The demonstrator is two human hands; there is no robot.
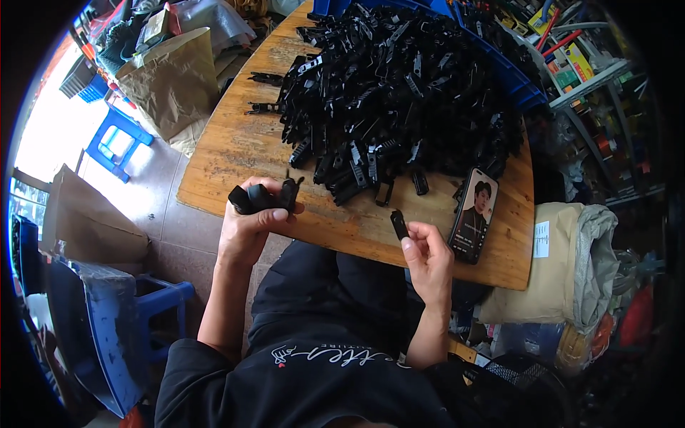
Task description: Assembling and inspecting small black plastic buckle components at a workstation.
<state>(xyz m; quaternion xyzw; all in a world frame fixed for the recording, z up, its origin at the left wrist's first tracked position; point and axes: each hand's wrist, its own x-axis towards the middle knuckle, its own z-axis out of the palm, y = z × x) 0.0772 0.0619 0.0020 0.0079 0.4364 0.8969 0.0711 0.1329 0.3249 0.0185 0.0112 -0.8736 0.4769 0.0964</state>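
Our left hand [251,222] is curled around a few black parts [258,196] at the table [225,160]'s near left; our right hand [430,265] pinches one black piece [398,224], left of the phone [465,239].

The black short-sleeved shirt [285,392] bears white script lettering [325,354].

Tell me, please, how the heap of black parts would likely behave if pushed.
The heap of black parts would probably shift and spill, since it is piled high and loose. Some might snag, being jumbled together. Edge pieces would likely slide on the table, not roll, looking long and angular.
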